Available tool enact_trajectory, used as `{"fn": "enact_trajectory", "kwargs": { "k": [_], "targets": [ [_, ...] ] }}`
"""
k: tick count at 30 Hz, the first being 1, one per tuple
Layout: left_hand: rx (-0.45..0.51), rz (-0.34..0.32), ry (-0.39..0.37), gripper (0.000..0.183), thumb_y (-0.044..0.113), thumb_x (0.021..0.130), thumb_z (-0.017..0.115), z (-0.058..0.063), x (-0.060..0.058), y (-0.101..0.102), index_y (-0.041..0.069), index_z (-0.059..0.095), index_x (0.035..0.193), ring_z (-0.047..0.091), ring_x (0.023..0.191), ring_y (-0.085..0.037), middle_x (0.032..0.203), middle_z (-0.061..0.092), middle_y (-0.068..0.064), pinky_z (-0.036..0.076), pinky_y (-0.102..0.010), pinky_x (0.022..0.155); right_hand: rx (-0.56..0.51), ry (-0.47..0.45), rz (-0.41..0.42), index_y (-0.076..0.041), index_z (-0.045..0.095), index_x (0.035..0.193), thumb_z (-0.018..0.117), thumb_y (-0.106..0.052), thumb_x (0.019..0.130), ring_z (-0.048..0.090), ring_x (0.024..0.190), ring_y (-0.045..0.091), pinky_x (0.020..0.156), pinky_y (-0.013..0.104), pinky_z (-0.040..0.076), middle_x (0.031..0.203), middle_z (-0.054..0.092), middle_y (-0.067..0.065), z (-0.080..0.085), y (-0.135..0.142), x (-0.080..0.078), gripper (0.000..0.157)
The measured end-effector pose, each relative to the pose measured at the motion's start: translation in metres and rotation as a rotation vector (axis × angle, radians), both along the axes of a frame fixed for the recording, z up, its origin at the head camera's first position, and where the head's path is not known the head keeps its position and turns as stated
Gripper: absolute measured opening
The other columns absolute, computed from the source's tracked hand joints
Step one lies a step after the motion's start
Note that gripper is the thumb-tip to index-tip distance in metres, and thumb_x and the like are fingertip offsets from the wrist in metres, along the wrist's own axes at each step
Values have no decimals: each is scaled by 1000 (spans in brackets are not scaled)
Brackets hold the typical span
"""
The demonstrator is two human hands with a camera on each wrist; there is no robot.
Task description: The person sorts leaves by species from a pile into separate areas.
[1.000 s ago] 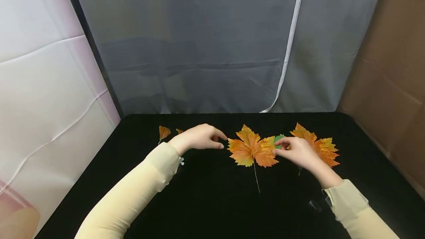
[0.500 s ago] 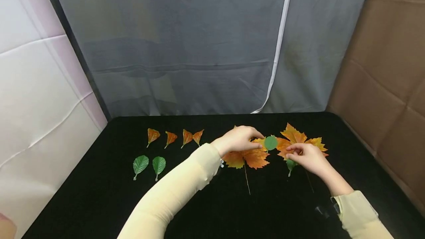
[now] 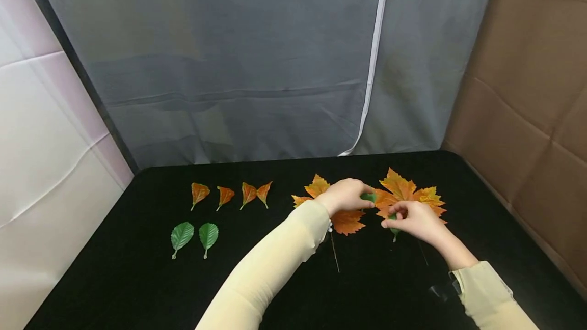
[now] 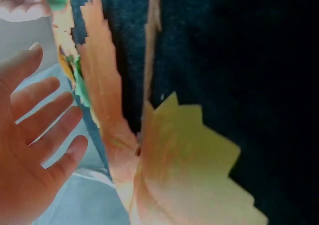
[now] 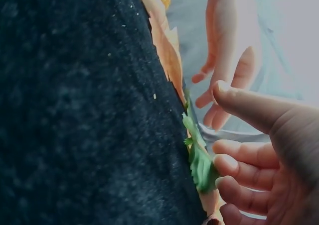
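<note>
In the head view my left hand (image 3: 350, 195) reaches over the left orange maple leaf (image 3: 348, 222), hiding part of it. Just by its fingertips is a green leaf (image 3: 368, 196), partly covered. The left wrist view shows the left hand's fingers (image 4: 62, 128) spread and holding nothing. My right hand (image 3: 412, 220) is at the lower left of the right maple leaf (image 3: 398, 186). A second green leaf (image 3: 395, 234) shows beneath its fingertips. In the right wrist view, the thumb is apart from the loosely bent fingers, which are close beside the green leaf (image 5: 203, 170); contact is unclear.
Several small orange leaves (image 3: 199, 193) lie in a row at the back left of the black tabletop (image 3: 137, 269). Two green leaves (image 3: 182, 236) lie in front of them. A grey curtain (image 3: 229, 65) stands behind, and a brown cloth (image 3: 523, 90) at the right.
My left hand has moved right, from beside the left maple leaf to over it, at the green leaf. The right hand has moved off that leaf to the lower one. The view has shifted.
</note>
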State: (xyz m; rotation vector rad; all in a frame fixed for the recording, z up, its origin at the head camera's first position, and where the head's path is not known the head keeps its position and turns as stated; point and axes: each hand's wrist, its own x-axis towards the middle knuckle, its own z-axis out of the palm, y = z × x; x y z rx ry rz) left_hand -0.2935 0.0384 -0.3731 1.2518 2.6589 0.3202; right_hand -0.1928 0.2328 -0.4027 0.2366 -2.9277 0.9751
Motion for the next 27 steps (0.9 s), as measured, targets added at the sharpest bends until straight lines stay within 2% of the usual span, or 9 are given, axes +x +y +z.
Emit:
{"fn": "enact_trajectory", "kwargs": {
  "k": [3, 11, 19, 27],
  "targets": [
    [-18, 27, -2, 43, 42, 92, 65, -3, -1, 2, 18, 65, 128, 55, 90, -10, 106, 66, 4, 45, -25, 82, 7, 2, 1, -5, 68, 95, 81, -41, 76, 45, 60, 13, 54, 28, 36, 69, 51, -3, -2, -1, -1, 43],
    [-79, 43, 60, 54, 45, 82, 75, -6, 0, 4, 20, 65, 128, 55, 89, -10, 106, 63, 4, 47, -27, 79, 63, -11, 84, -7, 64, 94, 86, -42, 67, 47, 67, 13, 61, 31, 41, 77, 53, -2, -7, 1, -1, 49],
    [-78, 42, 62, 52, 34, 81, 79, -5, -3, 6, 22, 64, 129, 54, 89, -10, 109, 63, 5, 46, -26, 79, 12, -44, 155, -7, 59, 95, 88, -26, 65, 46, 71, 13, 63, 29, 39, 80, 50, 0, -5, 9, -1, 46],
    [-80, 23, 57, 41, 23, 83, 78, -2, -1, 8, 20, 67, 122, 55, 84, -13, 99, 63, 4, 47, -27, 73, -12, -68, 189, -6, 57, 96, 85, -16, 65, 46, 69, 12, 61, 27, 42, 79, 49, 0, -4, 14, -1, 43]
  ]
}}
